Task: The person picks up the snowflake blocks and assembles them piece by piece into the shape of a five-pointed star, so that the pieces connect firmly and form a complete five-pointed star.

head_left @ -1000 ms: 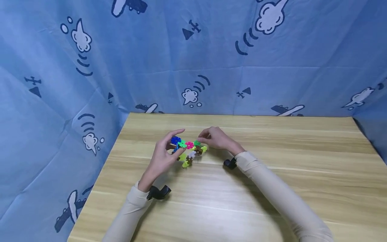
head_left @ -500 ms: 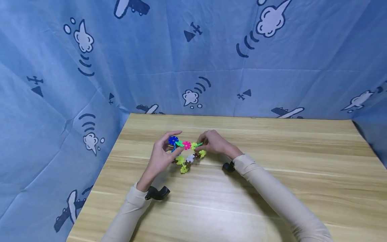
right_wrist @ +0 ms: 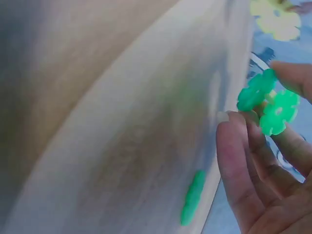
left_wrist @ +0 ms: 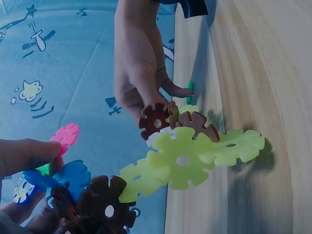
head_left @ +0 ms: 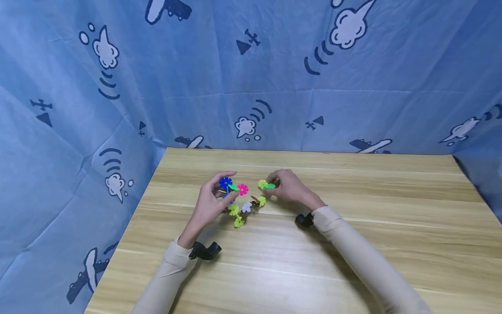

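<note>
My left hand [head_left: 209,204] pinches a chain of flower-shaped interlocking plastic discs, with a dark blue disc [head_left: 225,182], a green one and a pink disc [head_left: 242,189] along its top. Below hang brown discs [left_wrist: 103,204], a white disc [head_left: 246,207] and yellow-green discs [left_wrist: 181,160]. To the right, apart from the pink disc, my right hand [head_left: 289,186] pinches a small joined group: a yellow-green disc [head_left: 262,184] and green discs [head_left: 269,186]. In the right wrist view two green discs [right_wrist: 279,111] show between thumb and fingers.
A wooden table [head_left: 298,261] lies beneath both hands. Blue patterned cloth [head_left: 274,74] hangs behind it and at the left. In the right wrist view another green disc [right_wrist: 193,197] appears against the tabletop. Black straps [head_left: 205,250] sit at the wrists.
The yellow-green disc and green discs, earlier in line with the pink disc, have come away from it. My right hand has moved right with them; my left hand stays nearly in place.
</note>
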`<state>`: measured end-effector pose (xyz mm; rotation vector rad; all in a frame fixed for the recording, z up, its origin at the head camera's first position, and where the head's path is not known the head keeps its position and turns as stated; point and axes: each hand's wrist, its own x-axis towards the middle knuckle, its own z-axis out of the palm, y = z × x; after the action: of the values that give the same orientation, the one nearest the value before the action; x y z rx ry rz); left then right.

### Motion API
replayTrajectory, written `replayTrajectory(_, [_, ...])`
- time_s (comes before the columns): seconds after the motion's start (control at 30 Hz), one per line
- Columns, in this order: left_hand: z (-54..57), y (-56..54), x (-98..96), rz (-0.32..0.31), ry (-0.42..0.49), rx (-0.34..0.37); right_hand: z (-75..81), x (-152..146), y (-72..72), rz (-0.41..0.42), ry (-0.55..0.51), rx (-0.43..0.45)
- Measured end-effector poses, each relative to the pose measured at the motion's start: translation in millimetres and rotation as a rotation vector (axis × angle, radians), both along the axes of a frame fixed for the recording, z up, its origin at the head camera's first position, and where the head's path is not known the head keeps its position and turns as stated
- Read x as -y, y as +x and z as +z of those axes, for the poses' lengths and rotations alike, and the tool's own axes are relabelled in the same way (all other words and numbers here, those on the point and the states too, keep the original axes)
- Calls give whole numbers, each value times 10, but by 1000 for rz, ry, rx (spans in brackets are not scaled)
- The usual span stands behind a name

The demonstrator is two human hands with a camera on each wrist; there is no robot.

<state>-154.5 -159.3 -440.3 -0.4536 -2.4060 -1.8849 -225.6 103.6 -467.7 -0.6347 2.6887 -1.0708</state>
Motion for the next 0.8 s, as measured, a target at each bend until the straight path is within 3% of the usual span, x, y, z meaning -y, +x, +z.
replayTrajectory(0.2, [18,6,-57,-24,-5,6,90,-138,101,-104,-256,134])
replayTrajectory(0.33, [39,12,-100,-46,-4,14,193,-184,199,-117,-396,200])
replayTrajectory(0.6, [46,14,-171,-48,-29,17,314,-250,380,-73,-549,214])
replayTrajectory(0.8, [42,26,-237,-57,-24,5,352,-282,496,-72,-563,191])
